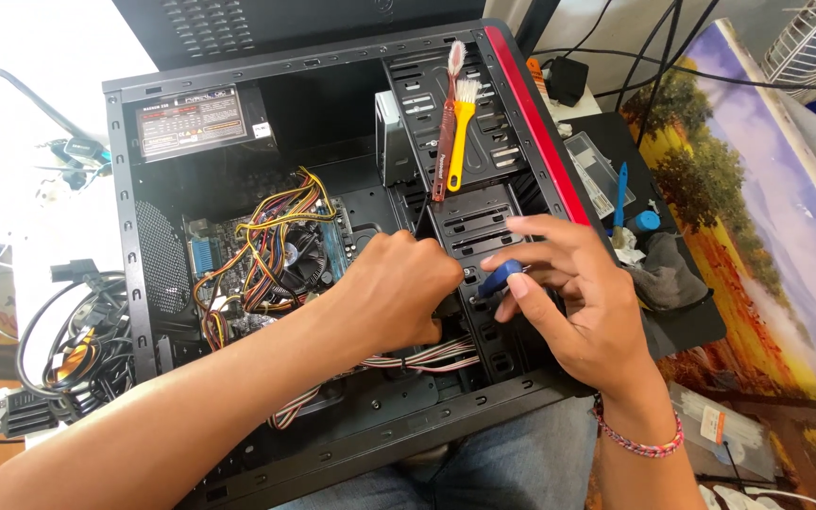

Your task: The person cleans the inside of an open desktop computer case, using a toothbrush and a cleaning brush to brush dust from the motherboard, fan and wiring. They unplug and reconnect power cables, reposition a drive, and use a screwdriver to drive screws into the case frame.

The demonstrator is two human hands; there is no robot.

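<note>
Black open computer case [144, 217] lies on its side in front of you. Your left hand [399, 288] reaches into its middle, grip curled closed beside the drive cage [484, 227], whether it holds anything unclear. Your right hand [578, 302] pinches a blue screwdriver handle [500, 278] against the cage. Two brushes [455, 123] rest farther back.

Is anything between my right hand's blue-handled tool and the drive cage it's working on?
Nothing visible. The right hand holds the blue-handled tool right against the drive cage; the left hand sits beside it, not between.
</note>
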